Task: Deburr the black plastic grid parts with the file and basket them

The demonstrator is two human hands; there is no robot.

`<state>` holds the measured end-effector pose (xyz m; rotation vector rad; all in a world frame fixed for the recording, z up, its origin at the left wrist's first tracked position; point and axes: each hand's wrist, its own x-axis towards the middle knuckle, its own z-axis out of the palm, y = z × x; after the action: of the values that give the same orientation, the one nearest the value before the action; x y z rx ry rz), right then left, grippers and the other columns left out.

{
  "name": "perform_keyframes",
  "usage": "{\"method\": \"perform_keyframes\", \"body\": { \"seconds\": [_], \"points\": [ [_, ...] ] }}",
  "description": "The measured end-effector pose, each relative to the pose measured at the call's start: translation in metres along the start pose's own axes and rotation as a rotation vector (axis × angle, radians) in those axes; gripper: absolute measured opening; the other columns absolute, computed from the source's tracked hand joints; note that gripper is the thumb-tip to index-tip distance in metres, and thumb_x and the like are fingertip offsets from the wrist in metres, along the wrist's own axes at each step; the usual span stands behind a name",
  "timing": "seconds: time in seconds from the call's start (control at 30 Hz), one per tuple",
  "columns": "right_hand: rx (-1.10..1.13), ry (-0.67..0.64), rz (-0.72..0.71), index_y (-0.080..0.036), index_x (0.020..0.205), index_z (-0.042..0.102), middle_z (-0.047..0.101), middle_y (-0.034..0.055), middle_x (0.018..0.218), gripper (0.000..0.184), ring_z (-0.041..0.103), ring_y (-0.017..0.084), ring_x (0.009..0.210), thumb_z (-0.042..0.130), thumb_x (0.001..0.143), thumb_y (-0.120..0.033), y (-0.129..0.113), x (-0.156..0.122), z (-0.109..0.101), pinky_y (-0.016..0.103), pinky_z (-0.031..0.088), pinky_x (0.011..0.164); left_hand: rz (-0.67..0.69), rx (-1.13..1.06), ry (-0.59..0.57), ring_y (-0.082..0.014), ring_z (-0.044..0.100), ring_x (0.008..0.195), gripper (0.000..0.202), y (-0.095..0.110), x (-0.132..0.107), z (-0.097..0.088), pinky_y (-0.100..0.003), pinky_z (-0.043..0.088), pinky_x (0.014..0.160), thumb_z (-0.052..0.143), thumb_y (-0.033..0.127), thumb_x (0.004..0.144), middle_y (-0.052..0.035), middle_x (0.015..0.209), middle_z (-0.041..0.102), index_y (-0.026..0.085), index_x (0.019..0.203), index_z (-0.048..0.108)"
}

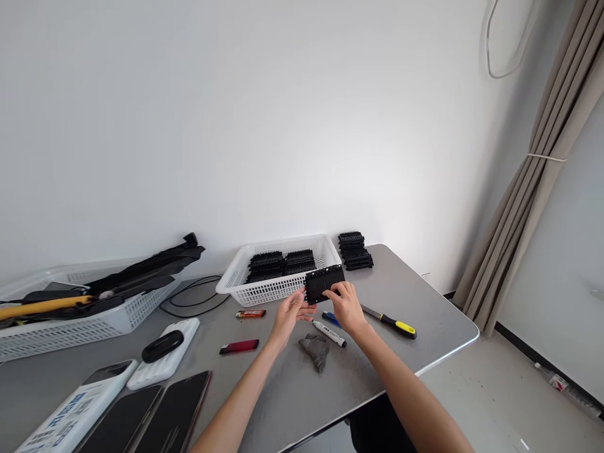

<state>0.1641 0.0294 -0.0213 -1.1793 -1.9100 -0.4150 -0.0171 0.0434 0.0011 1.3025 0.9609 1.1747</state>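
Observation:
Between my two hands, above the grey table (406, 283), is a flat black plastic panel (325, 283) with knobbly edges. My left hand (289, 314) grips its left end, thumb in front and some fingers stretched out underneath. Its lower right side is pinched by my right hand (348, 307), whose fingertips rest on the face. Below the hands lie a white marker (329, 333), a blue object (331, 318) partly hidden by my right hand, and a crumpled grey cloth (315, 352). Similar black panels (283, 263) sit stacked in the white basket (255, 294) behind.
More black panels (355, 250) are piled right of the basket. A yellow-and-black-handled file (399, 326) lies near the right edge. Left are two lighters, orange (251, 314) and red (239, 346), phones (172, 412), a black cable (193, 305) and another filled basket (127, 321).

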Motion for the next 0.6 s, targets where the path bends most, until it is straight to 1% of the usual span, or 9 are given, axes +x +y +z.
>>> {"method": "perform_keyframes", "body": {
  "seconds": [0.07, 0.1, 0.17, 0.23, 0.3, 0.4, 0.47, 0.53, 0.6],
  "points": [
    [0.056, 0.010, -0.002, -0.020, 0.108, 0.065, 0.055, 0.0081, 0.098, 0.034, 0.048, 0.020, 0.096, 0.045, 0.088, -0.001, -0.002, 0.001, 0.005, 0.034, 0.041, 0.087, -0.036, -0.026, 0.021, -0.0259, 0.072, 0.075, 0.062, -0.006, 0.002, -0.007, -0.034, 0.058, 0.063, 0.057, 0.050, 0.086, -0.0116, 0.077, 0.073, 0.011, 0.133, 0.048],
    [0.080, 0.011, 0.003, -0.020, 0.107, 0.066, 0.055, 0.0081, 0.098, 0.033, 0.049, 0.020, 0.095, 0.046, 0.088, -0.002, -0.003, 0.002, 0.007, 0.033, 0.042, 0.086, -0.053, -0.039, 0.036, -0.0259, 0.072, 0.076, 0.059, -0.008, 0.002, -0.011, -0.034, 0.058, 0.064, 0.058, 0.048, 0.086, -0.0123, 0.081, 0.074, 0.012, 0.132, 0.049],
    [0.121, 0.004, 0.023, -0.021, 0.107, 0.067, 0.056, 0.0079, 0.098, 0.032, 0.050, 0.019, 0.094, 0.046, 0.089, -0.004, -0.006, 0.004, 0.009, 0.030, 0.044, 0.083, -0.087, -0.064, 0.068, -0.0257, 0.073, 0.080, 0.053, -0.011, 0.003, -0.017, -0.033, 0.058, 0.066, 0.063, 0.042, 0.084, -0.0140, 0.095, 0.074, 0.014, 0.128, 0.053],
    [0.153, -0.010, 0.039, -0.021, 0.107, 0.068, 0.057, 0.0077, 0.098, 0.032, 0.052, 0.019, 0.093, 0.046, 0.090, -0.006, -0.008, 0.005, 0.009, 0.029, 0.046, 0.080, -0.106, -0.100, 0.090, -0.0248, 0.073, 0.082, 0.046, -0.012, 0.002, -0.020, -0.033, 0.059, 0.067, 0.067, 0.037, 0.081, -0.0145, 0.111, 0.070, 0.016, 0.121, 0.057],
    [0.161, -0.022, 0.045, -0.022, 0.107, 0.068, 0.058, 0.0078, 0.098, 0.033, 0.053, 0.019, 0.093, 0.045, 0.090, -0.006, -0.009, 0.005, 0.007, 0.029, 0.046, 0.081, -0.100, -0.147, 0.078, -0.0239, 0.072, 0.084, 0.042, -0.012, 0.001, -0.020, -0.031, 0.059, 0.066, 0.068, 0.036, 0.081, -0.0143, 0.117, 0.067, 0.015, 0.117, 0.060],
    [0.155, -0.048, 0.063, -0.023, 0.108, 0.068, 0.059, 0.0081, 0.100, 0.036, 0.055, 0.019, 0.095, 0.043, 0.090, -0.006, -0.011, 0.003, 0.004, 0.029, 0.046, 0.083, -0.081, -0.188, 0.001, -0.0247, 0.072, 0.085, 0.047, -0.013, 0.000, -0.017, -0.030, 0.059, 0.060, 0.068, 0.037, 0.080, -0.0137, 0.116, 0.067, 0.016, 0.121, 0.057],
    [0.158, -0.061, 0.088, -0.024, 0.117, 0.065, 0.058, 0.0085, 0.106, 0.042, 0.055, 0.019, 0.101, 0.042, 0.088, -0.005, -0.011, 0.002, 0.001, 0.030, 0.046, 0.088, -0.063, -0.192, -0.027, -0.0259, 0.072, 0.085, 0.049, -0.015, 0.000, -0.016, -0.030, 0.058, 0.059, 0.069, 0.037, 0.079, -0.0138, 0.110, 0.069, 0.015, 0.121, 0.057],
    [0.132, -0.041, 0.171, -0.024, 0.134, 0.053, 0.054, 0.0105, 0.120, 0.055, 0.052, 0.020, 0.112, 0.040, 0.085, -0.003, -0.010, -0.001, -0.001, 0.032, 0.044, 0.095, -0.033, -0.192, 0.004, -0.0270, 0.072, 0.084, 0.051, -0.019, 0.000, -0.016, -0.030, 0.058, 0.061, 0.069, 0.038, 0.078, -0.0132, 0.103, 0.071, 0.012, 0.120, 0.057],
    [0.070, -0.023, 0.328, -0.021, 0.144, 0.039, 0.048, 0.0132, 0.131, 0.065, 0.047, 0.022, 0.121, 0.040, 0.081, -0.004, -0.006, -0.004, -0.003, 0.035, 0.043, 0.098, 0.000, -0.189, 0.067, -0.0278, 0.073, 0.082, 0.051, -0.023, 0.001, -0.019, -0.031, 0.058, 0.062, 0.069, 0.038, 0.078, -0.0123, 0.098, 0.072, 0.011, 0.119, 0.057]
  ]
}}
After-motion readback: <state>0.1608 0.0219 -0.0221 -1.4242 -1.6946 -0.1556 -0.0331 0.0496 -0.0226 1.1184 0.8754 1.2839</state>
